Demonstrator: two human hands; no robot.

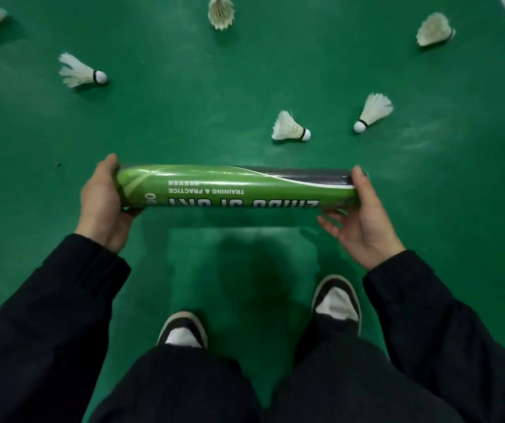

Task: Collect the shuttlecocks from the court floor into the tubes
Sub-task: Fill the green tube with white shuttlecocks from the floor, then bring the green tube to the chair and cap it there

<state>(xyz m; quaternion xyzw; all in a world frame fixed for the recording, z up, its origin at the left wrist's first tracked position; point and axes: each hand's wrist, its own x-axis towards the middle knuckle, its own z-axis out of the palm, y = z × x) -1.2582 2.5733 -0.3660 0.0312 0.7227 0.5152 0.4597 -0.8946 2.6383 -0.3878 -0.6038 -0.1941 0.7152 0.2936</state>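
Dark trousers (pixel 245 389) and black sleeves (pixel 47 315) fill the bottom of the view, above two black-and-white shoes (pixel 336 303) on the green court floor (pixel 184 117). A green and black tube (pixel 236 187) lies level between the hands: the left hand (pixel 101 203) is cupped over its left end, the right hand (pixel 364 215) presses its right end with loosely spread fingers. Six shuttlecocks lie scattered on the floor beyond the tube; the nearest shuttlecock (pixel 291 128) rests on its side just above the tube's right half.
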